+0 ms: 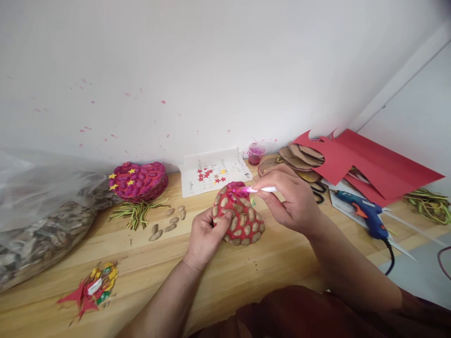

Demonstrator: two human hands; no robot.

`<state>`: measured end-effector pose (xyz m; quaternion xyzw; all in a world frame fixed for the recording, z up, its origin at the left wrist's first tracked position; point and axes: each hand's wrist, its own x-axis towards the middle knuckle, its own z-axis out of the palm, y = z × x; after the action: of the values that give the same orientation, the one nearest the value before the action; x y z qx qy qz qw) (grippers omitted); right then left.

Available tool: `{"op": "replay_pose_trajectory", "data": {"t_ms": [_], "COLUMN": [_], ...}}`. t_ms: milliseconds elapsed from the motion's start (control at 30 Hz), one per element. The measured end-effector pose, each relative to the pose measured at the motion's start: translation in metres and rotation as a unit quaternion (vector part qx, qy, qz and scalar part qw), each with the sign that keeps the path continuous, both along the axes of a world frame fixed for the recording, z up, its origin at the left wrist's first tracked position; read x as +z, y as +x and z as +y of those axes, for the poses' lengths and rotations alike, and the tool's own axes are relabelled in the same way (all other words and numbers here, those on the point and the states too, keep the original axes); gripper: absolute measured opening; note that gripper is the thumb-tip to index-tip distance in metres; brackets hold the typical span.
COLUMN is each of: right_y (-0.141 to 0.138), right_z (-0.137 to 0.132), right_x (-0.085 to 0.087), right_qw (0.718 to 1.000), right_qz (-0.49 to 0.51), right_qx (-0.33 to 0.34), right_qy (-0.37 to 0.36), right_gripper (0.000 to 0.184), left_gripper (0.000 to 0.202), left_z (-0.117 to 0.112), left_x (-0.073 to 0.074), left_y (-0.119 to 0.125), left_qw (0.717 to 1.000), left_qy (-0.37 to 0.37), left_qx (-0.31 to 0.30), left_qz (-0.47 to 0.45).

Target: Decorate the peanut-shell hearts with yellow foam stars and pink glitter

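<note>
My left hand (204, 236) grips the lower left edge of a red cutout covered with peanuts (243, 219), thumb on its front. The cutout is tilted up above the wooden table. Between the fingers of my right hand (291, 203) is a white-handled paintbrush (267, 189). Its magenta tip touches the upper part of the cutout, where some peanuts are painted magenta. Most other peanuts on it are bare brown. A clear cup of magenta paint (256, 155) stands behind, against the wall.
Left: a bag of peanuts (45, 234), finished magenta pieces (139, 180) with yellow stars, loose peanuts (171, 226) and paper scraps (95, 287). Behind: a white sheet (190, 182) with small stars. Right: cardboard cutouts (299, 157), red paper (391, 162), black-handled scissors (319, 191) and a blue glue gun (375, 225).
</note>
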<state>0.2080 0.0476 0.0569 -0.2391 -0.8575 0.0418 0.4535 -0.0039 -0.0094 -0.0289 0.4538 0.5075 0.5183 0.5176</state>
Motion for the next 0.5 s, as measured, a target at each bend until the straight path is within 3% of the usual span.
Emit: {"op": "replay_pose_trajectory", "data": {"t_ms": [233, 500], "right_y": [0.0007, 0.0032], "right_z": [0.0007, 0.0002], "right_x": [0.0003, 0.0008], "right_qw": [0.999, 0.999], "right_qz": [0.025, 0.044], "right_qx": [0.015, 0.012], "right_qy": [-0.019, -0.022], "right_gripper": [0.013, 0.014], "left_gripper": [0.041, 0.040], "left_z": [-0.0014, -0.0011], "left_x": [-0.0105, -0.0072], "left_y": [0.0005, 0.0012], "left_qw": [0.995, 0.992], "left_qy": [-0.017, -0.011], "left_qx": [-0.016, -0.016], "left_qz": [-0.093, -0.121]}}
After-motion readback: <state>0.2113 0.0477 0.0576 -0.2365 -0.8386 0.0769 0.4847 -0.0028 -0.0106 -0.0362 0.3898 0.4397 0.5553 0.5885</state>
